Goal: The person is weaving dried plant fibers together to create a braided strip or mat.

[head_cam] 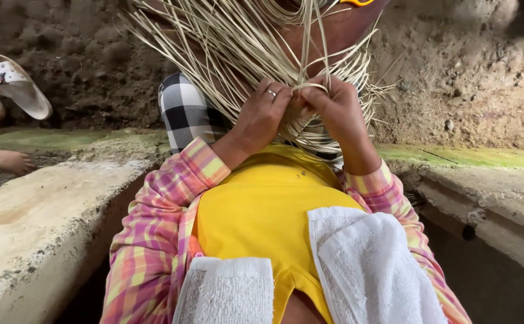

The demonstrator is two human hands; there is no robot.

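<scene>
Bare earth lies beyond; your left hand [265,114] and right hand [334,108] both pinch pale straw strands [238,42], seemingly mid-weave.

A long-sleeved shirt [154,240] checked in pink, yellow and orange is worn open over a bright yellow top [262,210]. Turned-back cuffs are seen at both wrists. A white terry towel [364,270] is draped around the neck, its two ends hanging down the chest. A plain ring [271,93] is worn on the left hand [262,114]. Black-and-white checked cloth [184,111] covers the legs.
</scene>
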